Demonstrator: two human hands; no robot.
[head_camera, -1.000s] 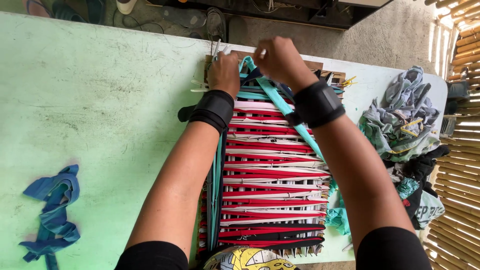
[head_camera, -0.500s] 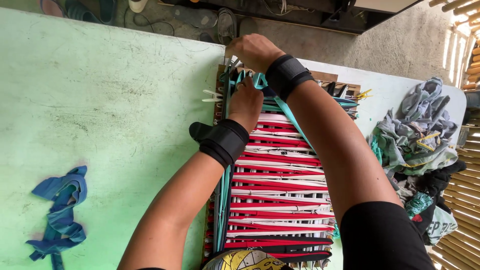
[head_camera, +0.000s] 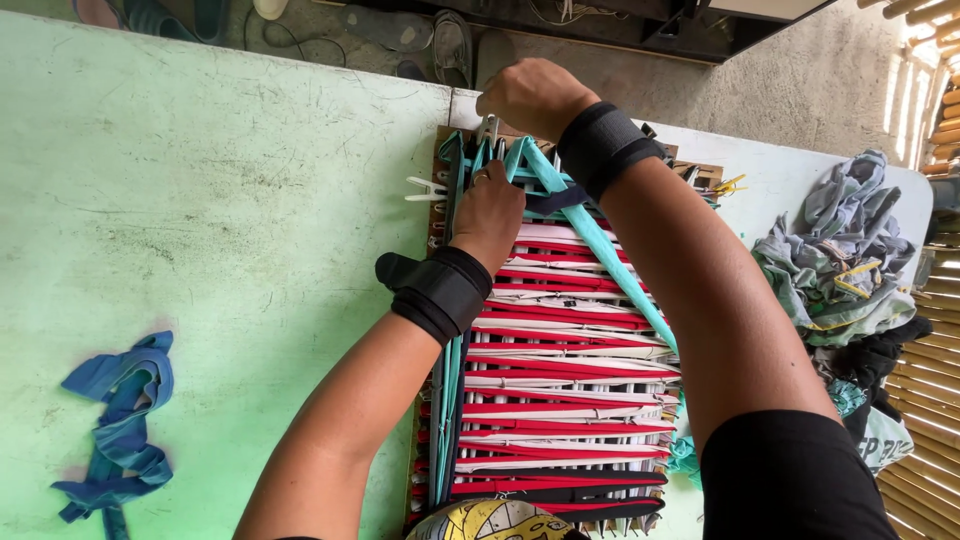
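Loom frame (head_camera: 560, 400) with red and white woven strips lies centre frame on the green tabletop (head_camera: 200, 200). Left hand (head_camera: 490, 212) presses closed on the weave's upper edge. Right hand (head_camera: 530, 95), clenched, pinches the teal strip (head_camera: 590, 235) at top centre. Blue scraps (head_camera: 115, 420) lower left; cloth pile (head_camera: 840, 260) right.

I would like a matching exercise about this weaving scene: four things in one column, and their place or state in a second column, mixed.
Things:
1. left hand
2. right hand
3. blue cloth strips
4. grey cloth pile

Places or states:
A. heaped at the right end of the table
B. pressing down on the woven strips of the loom
C. lying loose on the green table, far left
D. at the far end of the loom, by the teal strip

Pairs: 1-B, 2-D, 3-C, 4-A
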